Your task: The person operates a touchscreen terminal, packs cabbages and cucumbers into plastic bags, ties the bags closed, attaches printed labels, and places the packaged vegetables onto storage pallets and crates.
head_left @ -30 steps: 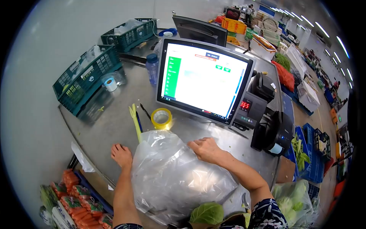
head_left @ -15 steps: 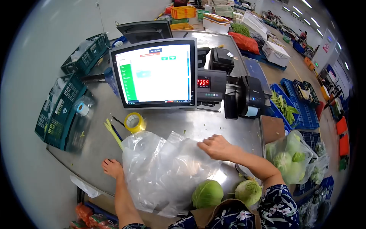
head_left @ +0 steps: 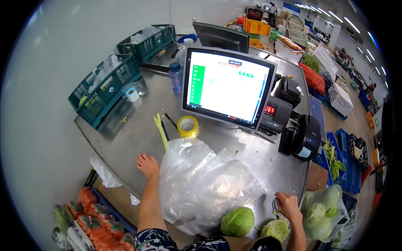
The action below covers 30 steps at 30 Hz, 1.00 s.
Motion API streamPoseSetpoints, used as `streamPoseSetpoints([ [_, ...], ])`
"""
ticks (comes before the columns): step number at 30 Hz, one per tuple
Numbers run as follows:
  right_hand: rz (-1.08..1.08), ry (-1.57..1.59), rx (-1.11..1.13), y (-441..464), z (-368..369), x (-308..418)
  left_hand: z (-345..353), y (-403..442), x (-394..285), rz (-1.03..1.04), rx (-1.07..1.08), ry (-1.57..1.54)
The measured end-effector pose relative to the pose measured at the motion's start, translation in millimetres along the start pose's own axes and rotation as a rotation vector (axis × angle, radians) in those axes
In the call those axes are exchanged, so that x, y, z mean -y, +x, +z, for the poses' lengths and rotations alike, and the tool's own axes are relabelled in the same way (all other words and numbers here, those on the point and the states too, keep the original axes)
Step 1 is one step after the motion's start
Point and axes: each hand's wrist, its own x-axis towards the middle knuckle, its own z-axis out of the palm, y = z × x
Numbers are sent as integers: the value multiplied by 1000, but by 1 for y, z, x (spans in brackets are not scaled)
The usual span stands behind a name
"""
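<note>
Curled round one grey tool (head_left: 274, 205), hard to make out, the right hand (head_left: 288, 206) is near two cabbages (head_left: 237, 221); the left hand (head_left: 148, 165), loosely bent, rests empty beside one plastic heap (head_left: 205, 188).

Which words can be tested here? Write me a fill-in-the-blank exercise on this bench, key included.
The packing tape roll just beyond the clear plastic bag is ____ in colour.
A blue-capped ____ stands just left of the lit monitor.
The hand nearer the bagged carrots is the ____ one.
Missing words: yellow; bottle; left.
</note>
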Motion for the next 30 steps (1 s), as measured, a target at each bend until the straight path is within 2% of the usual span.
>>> streamPoseSetpoints([
  [11,-68,32,-4,13,10,8,-2,1,-1,-7,21,-33],
  [18,-96,79,-71,5,12,-15,4,-1,1,-7,-24,26],
  [20,-60,68,-68,-3,11,-27,18,8,17,-87,221,-85],
  [22,7,67,-78,-8,4,-38,-26,38,-6,-496,782,-550],
  [24,-6,25,-187,-14,5,-58,-1,26,-19,3,87,-349],
  [25,14,4,-222,-15,2,-65,-10,21,-61,41,184,-592],
  [27,98,-36,-204,-26,2,-78,-91,1,-134,76,400,-1026],
  [29,160,-1,-312,-20,2,-93,-158,-39,-221,380,674,-1213],
  [30,202,-1,-345,-22,-1,-100,-164,-67,-251,475,833,-1301],
])
